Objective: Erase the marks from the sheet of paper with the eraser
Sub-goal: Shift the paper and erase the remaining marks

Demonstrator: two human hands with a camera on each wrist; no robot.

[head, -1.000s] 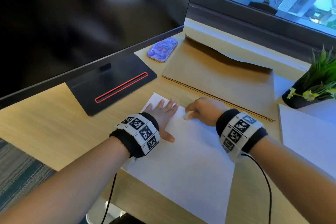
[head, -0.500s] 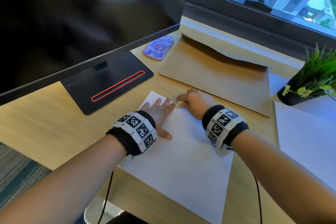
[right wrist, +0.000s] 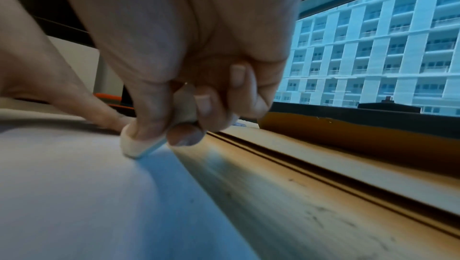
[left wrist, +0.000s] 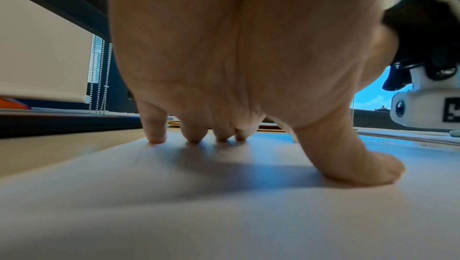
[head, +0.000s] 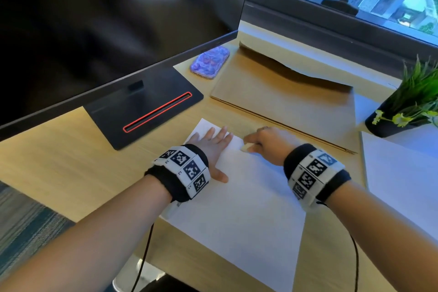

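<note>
A white sheet of paper (head: 237, 208) lies on the wooden desk (head: 59, 161), tilted, its near corner over the desk edge. My left hand (head: 213, 147) lies flat on its far left part, fingers spread; in the left wrist view the fingertips (left wrist: 155, 136) and thumb press the paper (left wrist: 224, 215). My right hand (head: 265, 144) pinches a small white eraser (head: 246, 147) and holds it against the sheet near its far right edge. The right wrist view shows the eraser (right wrist: 139, 146) touching the paper (right wrist: 74, 195) under thumb and curled fingers. I see no marks on the sheet.
A dark monitor (head: 106, 19) on a black base (head: 147, 109) stands at the left. Behind the hands lie a flat cardboard piece (head: 284, 99) and a purple phone (head: 209, 65). A potted plant (head: 412, 102) and more white paper (head: 403, 173) are at the right.
My right hand has rubbed the eraser to the left toward the left fingers and back to the right. The left hand has stayed pressed on the sheet.
</note>
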